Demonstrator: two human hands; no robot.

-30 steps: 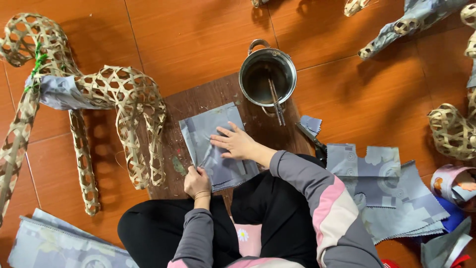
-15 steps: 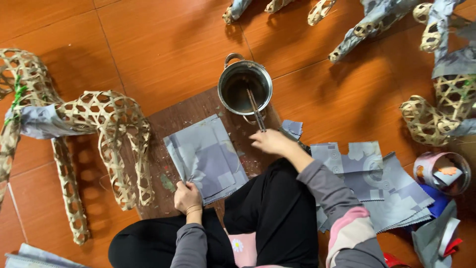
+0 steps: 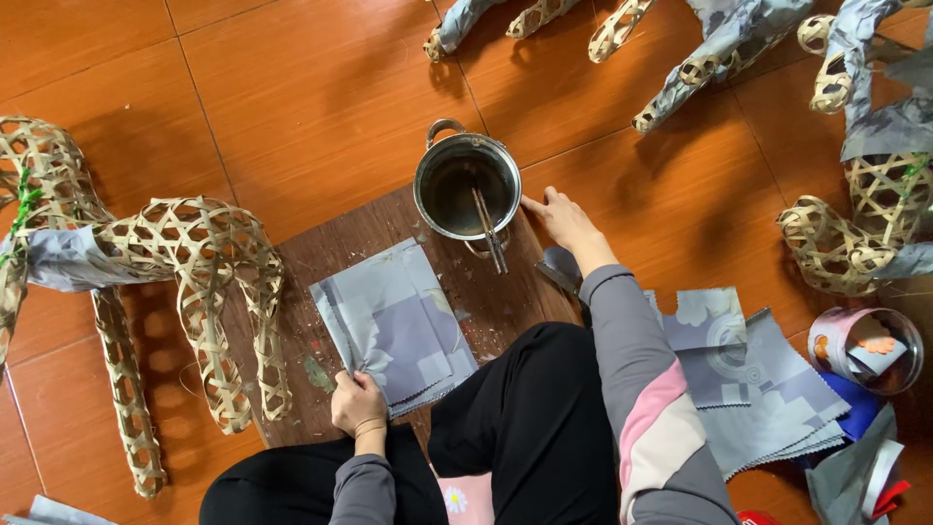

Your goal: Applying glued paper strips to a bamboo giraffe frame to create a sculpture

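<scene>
Left hand pins the fabric, right hand rests by the pot

The left hand [image 3: 358,403] is closed on the near edge of the grey patterned fabric sheet [image 3: 394,326], holding it flat on the dark wooden board [image 3: 330,255]; the right hand [image 3: 566,222] lies open, fingers stretched, touching the rim of the steel pot [image 3: 466,187], where a brush [image 3: 489,229] leans across the edge; to do this well, I judge the sheet should stay pinned and smooth, and the pot steadied so nothing spills; a woven bamboo frame [image 3: 194,277] stands left on the floor; more cut fabric pieces [image 3: 748,389] lie right.
</scene>
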